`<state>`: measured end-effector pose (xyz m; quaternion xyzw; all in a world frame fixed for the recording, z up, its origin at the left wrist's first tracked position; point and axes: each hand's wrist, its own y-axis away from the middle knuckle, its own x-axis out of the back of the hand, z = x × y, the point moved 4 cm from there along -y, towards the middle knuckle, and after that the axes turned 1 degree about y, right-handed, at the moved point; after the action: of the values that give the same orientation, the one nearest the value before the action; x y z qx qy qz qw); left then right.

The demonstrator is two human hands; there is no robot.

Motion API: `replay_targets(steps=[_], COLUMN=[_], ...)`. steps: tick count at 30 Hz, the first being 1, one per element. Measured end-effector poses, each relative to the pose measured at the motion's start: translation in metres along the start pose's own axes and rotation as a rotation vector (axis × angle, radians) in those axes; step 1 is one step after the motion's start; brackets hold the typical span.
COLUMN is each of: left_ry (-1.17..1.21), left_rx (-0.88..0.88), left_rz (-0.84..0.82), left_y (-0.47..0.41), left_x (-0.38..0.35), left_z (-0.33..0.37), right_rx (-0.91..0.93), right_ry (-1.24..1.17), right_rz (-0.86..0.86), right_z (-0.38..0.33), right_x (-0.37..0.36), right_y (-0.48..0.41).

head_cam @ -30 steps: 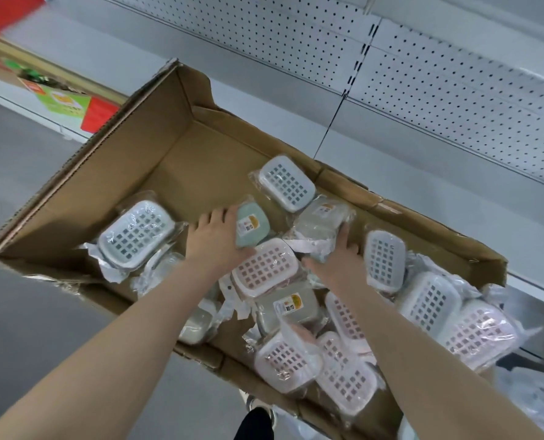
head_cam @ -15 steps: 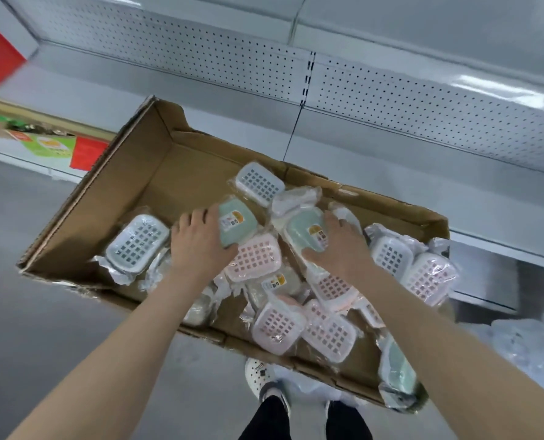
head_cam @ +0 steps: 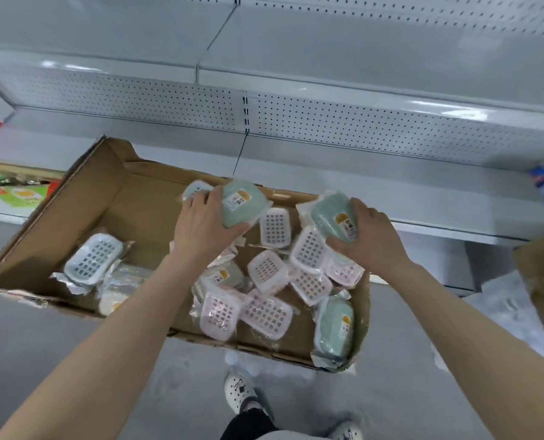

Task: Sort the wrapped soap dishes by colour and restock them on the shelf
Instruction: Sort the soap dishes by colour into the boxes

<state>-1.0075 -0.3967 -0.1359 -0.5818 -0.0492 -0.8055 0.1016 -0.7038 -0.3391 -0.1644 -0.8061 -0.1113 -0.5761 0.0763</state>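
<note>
- Holding above the cardboard box (head_cam: 105, 192): the left hand (head_cam: 205, 223) has thumb and fingers curled round the left green dish (head_cam: 243, 201), and the right hand (head_cam: 369, 242) clamps the right green dish (head_cam: 334, 219) in the same way. Both dishes are clear of the pile but short of the shelf (head_cam: 391, 185).
- Slip risk: each grip bears on loose, glossy film rather than on the plastic, so a dish could slide free and drop back into the pile.
- Sorting error: the held dishes show their bases, while the pink dishes (head_cam: 267, 314) show their white grids. Colour judged from one face alone may mislead.
- Spill risk: the corner green dish (head_cam: 332, 328) lies against the box's crumpled near-right corner and could tip out onto the floor if the box is nudged.
</note>
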Motion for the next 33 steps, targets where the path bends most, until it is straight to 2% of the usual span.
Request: replay_targets(steps=[6, 16, 24, 33], left_ry=[0.026, 0.135, 0.240, 0.284], left_rx=[-0.144, -0.569, -0.741, -0.918], left_rz=[-0.044, -0.086, -0.144, -0.205], left_y=[0.018, 0.052, 0.067, 0.046], left_x=[-0.031, -0.102, -0.145, -0.208], left_z=[0.141, 0.421, 0.599, 0.771], right_rx=[-0.117, -0.436, -0.671, -0.879], right_ry=[0.069, 0.062, 0.060, 0.026], right_rz=[0.090, 0.374, 0.443, 0.458], right_z=[0.111, 0.325, 0.452, 0.591], right_x=[0.072, 0.194, 0.228, 0.247], right_y=[0.061, 0.211, 0.283, 0.290])
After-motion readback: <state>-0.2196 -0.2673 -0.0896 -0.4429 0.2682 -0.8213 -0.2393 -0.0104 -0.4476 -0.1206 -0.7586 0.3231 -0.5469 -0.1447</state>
